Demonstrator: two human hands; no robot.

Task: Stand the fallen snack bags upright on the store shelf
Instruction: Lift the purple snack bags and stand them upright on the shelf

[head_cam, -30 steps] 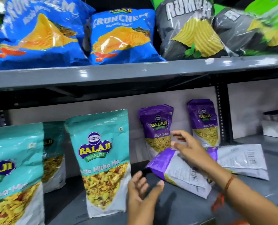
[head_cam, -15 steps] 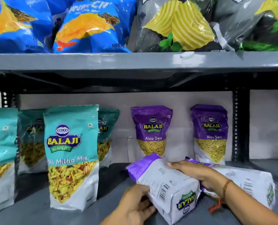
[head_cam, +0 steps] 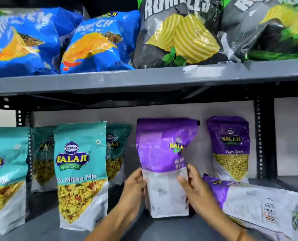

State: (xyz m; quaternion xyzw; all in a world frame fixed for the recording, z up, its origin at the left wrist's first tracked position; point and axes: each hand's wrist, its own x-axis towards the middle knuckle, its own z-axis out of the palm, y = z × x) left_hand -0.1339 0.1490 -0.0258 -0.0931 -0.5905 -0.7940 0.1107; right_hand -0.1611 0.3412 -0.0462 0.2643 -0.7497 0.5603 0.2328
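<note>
Bright even light, glare on bags (head_cam: 179,37) (upper shelf), motion blur

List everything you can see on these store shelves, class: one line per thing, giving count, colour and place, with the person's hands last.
Crunchy chip bags: two, blue, upper shelf, left.
Rumbles chip bags: two, grey and green, upper shelf, right.
Mitha Mix bags: at least four, teal, standing on the lower shelf, left, in two rows.
Held Aloo Sev bag: one, purple and white, upright on the lower shelf, centre, between both hands.
Standing Aloo Sev bag: one, purple, at the back, right.
Fallen Aloo Sev bag: one, purple and white, lying on its side, lower shelf, right.
Shelf boards: two, grey metal.
Left hand: on the held bag's left edge.
Right hand: on its right edge.
</note>
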